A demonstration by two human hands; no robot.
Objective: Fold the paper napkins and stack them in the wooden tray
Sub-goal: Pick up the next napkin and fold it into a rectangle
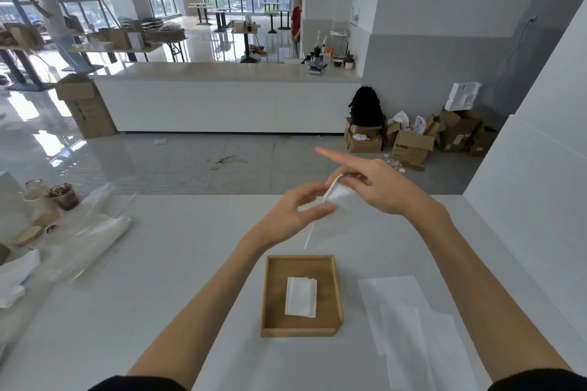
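Head view: holding a white paper napkin [338,194] up above the white table [178,279], between both hands, beyond the far edge of the wooden tray [336,292]. Pinching the napkin's upper part with the right hand [378,184], thumb and bent fingers closing on it, index finger sticking out straight to the left. Gripping the napkin's lower left edge with the left hand [297,211], thumb and fingers curling together around it; motion blur smearing the fingertips, so exact contact hard to tell. Hanging below the hands, a thin white edge of the napkin, pointing down toward the tray without touching it. Lying flat inside the tray, nearer the body than both hands, a small stack of folded napkins [301,297], corners slightly fanned at the top. Waiting on the table below and to the right of the right hand, just beside the tray, several unfolded napkins [409,320], overlapping. Sitting well to the left of the left hand, clear plastic wrapping [92,238] and a plastic cup [65,197] with a dark drink.
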